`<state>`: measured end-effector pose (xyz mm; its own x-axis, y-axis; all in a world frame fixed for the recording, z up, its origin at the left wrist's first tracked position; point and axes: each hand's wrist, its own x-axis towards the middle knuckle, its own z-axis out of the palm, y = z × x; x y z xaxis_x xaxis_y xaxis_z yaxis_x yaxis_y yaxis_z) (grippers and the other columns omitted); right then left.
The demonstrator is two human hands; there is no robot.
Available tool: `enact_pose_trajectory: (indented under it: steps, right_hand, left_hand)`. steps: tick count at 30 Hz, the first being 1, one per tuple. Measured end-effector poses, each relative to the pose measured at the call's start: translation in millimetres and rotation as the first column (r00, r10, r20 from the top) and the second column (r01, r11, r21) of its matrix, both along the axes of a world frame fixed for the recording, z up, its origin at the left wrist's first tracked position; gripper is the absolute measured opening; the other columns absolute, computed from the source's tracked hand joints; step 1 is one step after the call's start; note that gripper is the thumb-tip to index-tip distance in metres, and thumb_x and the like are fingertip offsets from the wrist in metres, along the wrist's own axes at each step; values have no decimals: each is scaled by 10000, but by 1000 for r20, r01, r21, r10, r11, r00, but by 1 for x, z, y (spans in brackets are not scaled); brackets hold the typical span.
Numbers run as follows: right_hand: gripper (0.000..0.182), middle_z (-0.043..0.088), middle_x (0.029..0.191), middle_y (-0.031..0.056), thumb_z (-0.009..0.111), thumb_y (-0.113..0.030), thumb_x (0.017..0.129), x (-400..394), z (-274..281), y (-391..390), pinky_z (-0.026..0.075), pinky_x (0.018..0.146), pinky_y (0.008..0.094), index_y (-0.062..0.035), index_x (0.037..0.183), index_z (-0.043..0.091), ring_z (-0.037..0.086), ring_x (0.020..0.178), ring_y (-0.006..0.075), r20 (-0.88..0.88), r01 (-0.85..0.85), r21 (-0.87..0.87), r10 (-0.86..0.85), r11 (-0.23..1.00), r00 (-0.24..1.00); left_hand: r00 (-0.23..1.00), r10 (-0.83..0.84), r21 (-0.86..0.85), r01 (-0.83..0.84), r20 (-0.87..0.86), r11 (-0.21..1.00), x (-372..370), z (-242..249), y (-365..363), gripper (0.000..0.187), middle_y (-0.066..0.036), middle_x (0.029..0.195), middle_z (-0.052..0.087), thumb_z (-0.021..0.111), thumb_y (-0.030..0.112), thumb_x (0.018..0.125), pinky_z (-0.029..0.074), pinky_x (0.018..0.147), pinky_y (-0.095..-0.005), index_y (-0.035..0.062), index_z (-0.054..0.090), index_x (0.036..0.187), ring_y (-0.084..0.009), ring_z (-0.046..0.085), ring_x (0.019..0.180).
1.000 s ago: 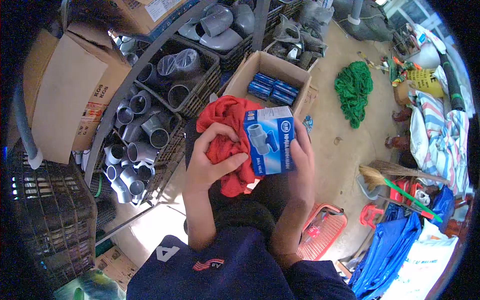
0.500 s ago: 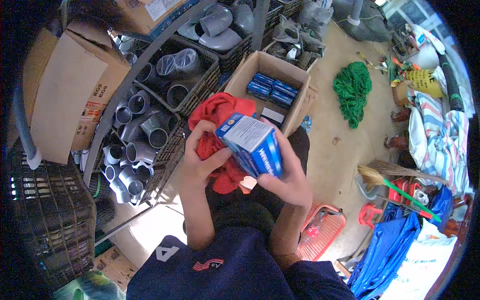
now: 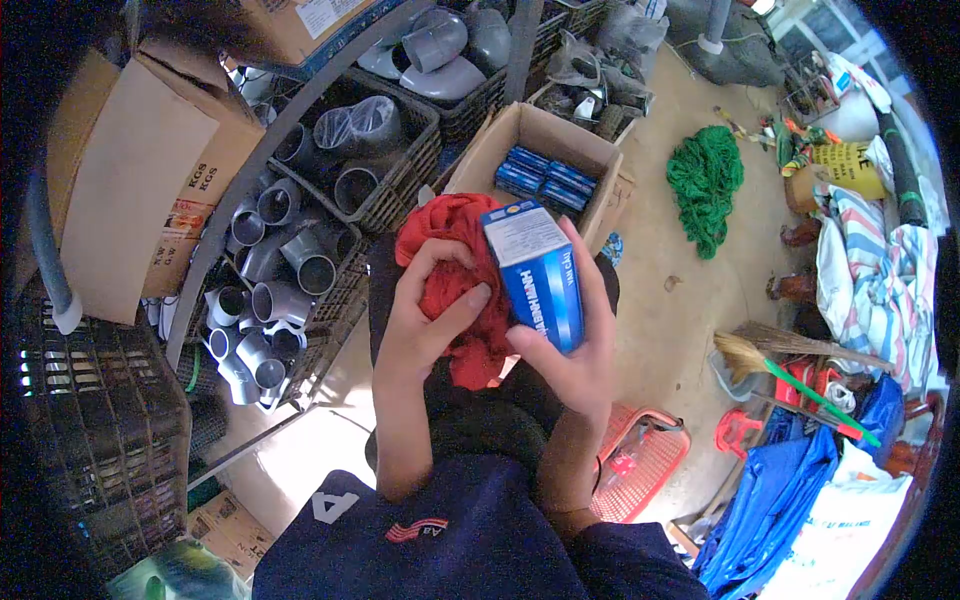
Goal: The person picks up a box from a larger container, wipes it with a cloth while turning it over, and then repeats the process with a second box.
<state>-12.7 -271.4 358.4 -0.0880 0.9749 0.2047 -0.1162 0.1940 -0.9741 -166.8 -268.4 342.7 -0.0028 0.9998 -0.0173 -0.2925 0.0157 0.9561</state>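
Observation:
My right hand [image 3: 575, 360] grips a blue and white printed box [image 3: 540, 280] by its sides, fingers along the right side and thumb on the near left edge. A bunched red cloth [image 3: 455, 225] is in my left hand [image 3: 435, 310], whose fingers curl into it just left of the box. Beyond the hands stands an open cardboard carton [image 3: 585, 145]. Several blue boxes [image 3: 545, 180] lie in rows inside it, and its near end is partly hidden by the held box and my right hand.
To the left, black crates [image 3: 405, 205] hold grey pipe fittings [image 3: 280, 300]. A red plastic basket [image 3: 645, 460] sits on the floor at my right. Farther off lie a green net heap [image 3: 705, 185], a broom [image 3: 745, 355] and blue plastic sheeting [image 3: 770, 495].
The box has moved right and turned, so its blue printed side shows more. My left fingers have come off it and now press into the red cloth.

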Motion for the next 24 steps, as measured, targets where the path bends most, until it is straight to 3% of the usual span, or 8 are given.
enact_pose_trajectory:
  steps: [5,11,12,13,17,24]
  right_hand:
    - [797,427,1264,176,763,-221,650,-1,-5,4,322,991,366,1,1320,393,430,1172,290,31,51,21,-52,998,998]
    - [802,419,1237,190,775,-244,634,5,-7,8,338,976,372,-65,1329,418,435,1160,314,251,-57,156,17,986,968]
    - [798,419,1234,189,777,-247,634,5,-5,8,347,970,371,-72,1328,423,439,1156,316,266,-64,137,26,988,964]
    - [798,419,1234,189,777,-247,634,4,-5,8,347,970,371,-72,1328,423,439,1156,316,265,-64,137,25,989,964]
    - [793,427,1232,191,771,-241,639,0,-6,9,349,970,375,-66,1329,419,449,1146,318,250,-44,132,10,990,968]
    - [777,437,1234,184,749,-232,671,-1,-8,10,342,977,372,-50,1338,395,450,1152,308,203,30,76,-45,997,978]
  left_hand:
    - [995,-53,89,61,-88,994,2,0,1,252,-13,945,505,637,38,758,359,866,-241,35,506,973,-99,480,946]
    - [994,64,62,-58,-88,996,-3,2,0,235,-13,945,503,623,71,768,353,855,-230,40,508,971,-95,478,925]
    - [997,75,29,-75,-12,997,-3,2,0,235,-12,945,502,621,75,769,352,852,-229,42,510,973,-93,477,920]
    - [994,89,-6,-88,64,996,-3,1,1,234,-11,944,502,618,79,770,352,850,-227,45,511,975,-92,476,916]
    - [994,98,-4,-98,49,995,-5,-1,1,243,-9,945,502,621,74,766,355,847,-227,43,509,980,-92,476,917]
    - [992,-41,83,51,-119,995,-7,2,2,251,-20,943,512,636,63,757,367,844,-240,23,510,971,-102,486,922]
